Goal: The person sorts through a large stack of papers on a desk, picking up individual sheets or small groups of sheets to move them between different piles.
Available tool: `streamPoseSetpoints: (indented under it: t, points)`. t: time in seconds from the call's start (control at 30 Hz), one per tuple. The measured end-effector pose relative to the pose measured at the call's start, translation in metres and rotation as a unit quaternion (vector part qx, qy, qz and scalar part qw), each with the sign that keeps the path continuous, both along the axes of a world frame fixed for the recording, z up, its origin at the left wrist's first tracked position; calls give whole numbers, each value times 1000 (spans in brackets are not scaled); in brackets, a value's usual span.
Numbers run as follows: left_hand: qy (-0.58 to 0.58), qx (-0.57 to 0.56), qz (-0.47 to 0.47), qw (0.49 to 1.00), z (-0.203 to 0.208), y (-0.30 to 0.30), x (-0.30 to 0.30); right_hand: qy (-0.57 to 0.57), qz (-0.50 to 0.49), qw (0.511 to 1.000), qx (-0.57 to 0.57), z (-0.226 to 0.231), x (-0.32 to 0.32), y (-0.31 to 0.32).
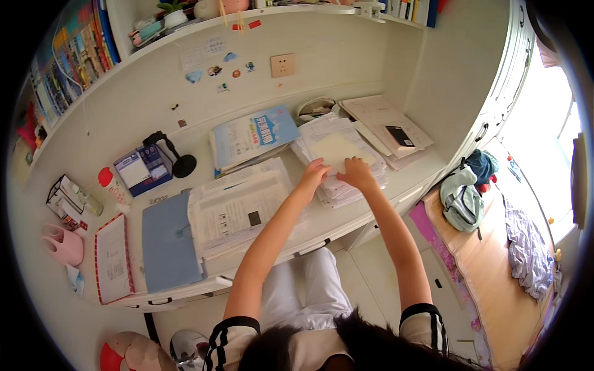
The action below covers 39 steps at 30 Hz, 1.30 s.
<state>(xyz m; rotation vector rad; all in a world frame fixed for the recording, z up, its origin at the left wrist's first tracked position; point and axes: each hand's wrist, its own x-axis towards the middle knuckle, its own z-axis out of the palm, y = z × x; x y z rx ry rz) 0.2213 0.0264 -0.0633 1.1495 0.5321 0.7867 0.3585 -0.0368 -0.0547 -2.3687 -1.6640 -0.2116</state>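
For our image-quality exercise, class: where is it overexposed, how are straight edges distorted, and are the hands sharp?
Head view: the window at right is blown out to white; head view: the upper shelf bows into an arc; head view: the left hand and right hand at the paper stack look fairly clear, without obvious motion blur.

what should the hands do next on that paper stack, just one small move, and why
Probably slide the left hand and right hand to the sides of the paper stack and nudge it square: its edges look uneven, with sheets jutting out, and both hands are already at the near part of the cream sheet on top.
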Motion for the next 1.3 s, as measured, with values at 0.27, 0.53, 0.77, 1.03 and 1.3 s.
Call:
streamPoseSetpoints:
  t: [0.27, 0.53, 0.77, 1.03, 1.3]
  points:
    - [48, -36, 33, 998, -2, 8, 35, -69, 40, 996, 43, -12, 23, 0]
    - [157, 168, 177, 957, -4, 3, -2, 109, 138, 918, 354, 1, -49, -23]
    - [107, 52, 147, 982, 17, 11, -129, 596, 60, 735, 318, -2, -84, 1]
    - [461, 284, 199, 817, 20, 6, -208, 535, 158, 815, 157, -19, -154, 16]
    - [369, 501, 186, 761, 15, 13, -166, 304, 85, 903, 293, -3, -69, -7]
